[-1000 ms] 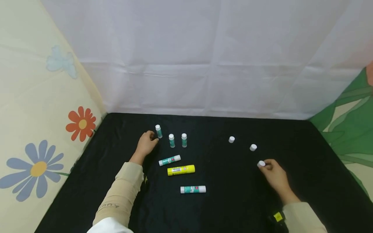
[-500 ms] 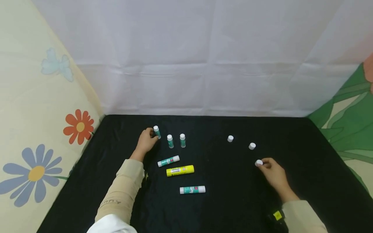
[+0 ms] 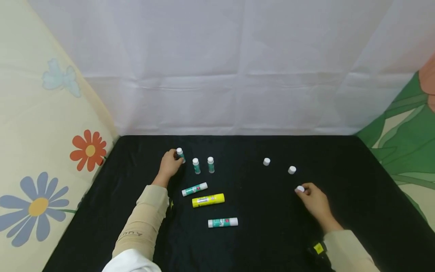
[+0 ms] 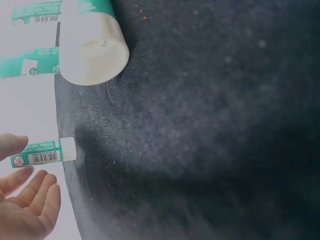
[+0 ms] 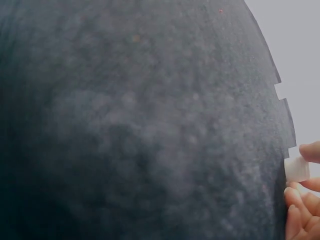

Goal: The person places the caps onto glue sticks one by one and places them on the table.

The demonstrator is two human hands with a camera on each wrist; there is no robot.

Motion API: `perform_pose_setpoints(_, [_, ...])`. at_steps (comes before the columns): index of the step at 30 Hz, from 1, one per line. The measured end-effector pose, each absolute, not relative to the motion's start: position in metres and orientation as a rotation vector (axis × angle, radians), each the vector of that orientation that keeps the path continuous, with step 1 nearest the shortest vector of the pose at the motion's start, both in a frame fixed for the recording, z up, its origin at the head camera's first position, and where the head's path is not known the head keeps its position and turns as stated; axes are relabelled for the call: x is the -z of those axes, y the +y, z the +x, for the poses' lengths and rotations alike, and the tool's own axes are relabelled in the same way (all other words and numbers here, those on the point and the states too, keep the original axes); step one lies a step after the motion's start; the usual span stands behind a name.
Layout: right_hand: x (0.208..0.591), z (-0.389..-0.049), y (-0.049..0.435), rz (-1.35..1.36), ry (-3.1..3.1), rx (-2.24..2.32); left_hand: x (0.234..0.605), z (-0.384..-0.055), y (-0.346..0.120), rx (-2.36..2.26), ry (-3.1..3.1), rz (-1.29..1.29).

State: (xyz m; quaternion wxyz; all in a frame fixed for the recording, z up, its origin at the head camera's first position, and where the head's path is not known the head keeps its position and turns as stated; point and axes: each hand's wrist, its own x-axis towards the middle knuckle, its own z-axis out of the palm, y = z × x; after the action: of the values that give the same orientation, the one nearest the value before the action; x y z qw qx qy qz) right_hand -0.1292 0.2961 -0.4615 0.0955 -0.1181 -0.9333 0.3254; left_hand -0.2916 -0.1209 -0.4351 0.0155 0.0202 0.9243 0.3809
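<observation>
My left hand (image 3: 170, 164) is at the back left, pinching a small teal-and-white glue stick (image 3: 180, 152) between thumb and fingers. In the left wrist view that glue stick (image 4: 44, 153) shows its barcode label, and its white end is close to the black cloth. Two more upright glue sticks, a nearer one (image 3: 196, 166) and one farther right (image 3: 211, 165), stand beside it. On the right, my right hand (image 3: 316, 200) pinches a short white cap (image 3: 300, 188) low over the cloth. The right wrist view shows this cap (image 5: 297, 169) between thumb and finger.
In the middle lie a teal-and-white glue stick (image 3: 194, 189), a yellow glue stick (image 3: 208, 200) and another teal-and-white glue stick (image 3: 222, 223). Two loose white caps, one farther back (image 3: 266, 161) and one nearer (image 3: 292, 170), are on the black cloth (image 3: 258, 241). A white curtain (image 3: 238, 75) hangs behind.
The fingers of my left hand have closed onto the far-left glue stick, which now leans slightly. My right hand has tipped the white cap a little. The head view has shifted slightly.
</observation>
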Motion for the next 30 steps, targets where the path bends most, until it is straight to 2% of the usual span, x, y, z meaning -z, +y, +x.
perform_pose_setpoints(30, [0.462,-0.126,0.293,-0.42,-2.741,-0.927,0.446,-0.289,-0.117,-1.254,2.916,0.04])
